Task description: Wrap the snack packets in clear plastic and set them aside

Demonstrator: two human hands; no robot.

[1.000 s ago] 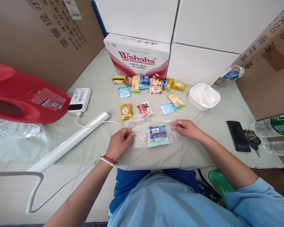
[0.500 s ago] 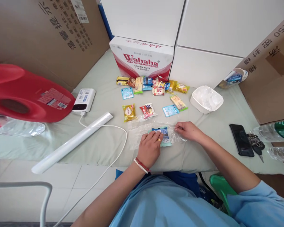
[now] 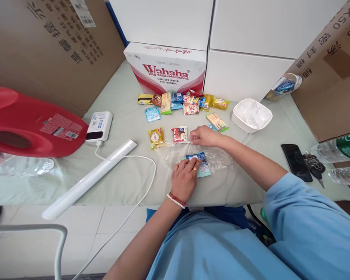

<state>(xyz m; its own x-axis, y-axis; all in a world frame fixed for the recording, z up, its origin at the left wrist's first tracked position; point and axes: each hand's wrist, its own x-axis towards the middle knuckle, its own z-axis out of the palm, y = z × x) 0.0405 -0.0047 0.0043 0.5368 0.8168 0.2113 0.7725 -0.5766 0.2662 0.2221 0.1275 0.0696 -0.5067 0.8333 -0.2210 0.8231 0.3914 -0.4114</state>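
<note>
My left hand [image 3: 184, 178] lies over the left part of a blue snack packet [image 3: 203, 163], its fingers stretched flat on it. A clear plastic bag [image 3: 220, 157] spreads around the packet; whether the packet is inside or on top, I cannot tell. Just beyond the bag, my right hand [image 3: 204, 137] is closed with fingers bent, beside a red-and-white snack packet [image 3: 179, 135]. Anything between those fingertips is hidden. To the left sits a yellow snack packet [image 3: 156, 138]. Past my right hand lie a green-and-cream packet [image 3: 217, 121] and a partly covered light-blue packet [image 3: 211, 127].
Several snack packets [image 3: 190, 108] line up before a Wahaha carton [image 3: 169, 74]. A white bowl [image 3: 247, 125] with clear plastic stands right. On the left are a power bank [image 3: 100, 125], white cable [image 3: 147, 190], white strip [image 3: 90, 179] and red jug [image 3: 46, 136]. A phone [image 3: 296, 161] lies right.
My right hand has left the bag's right side and moved forward and left, to beside the red-and-white packet. It now covers part of the light-blue packet. My left hand stays on the blue packet.
</note>
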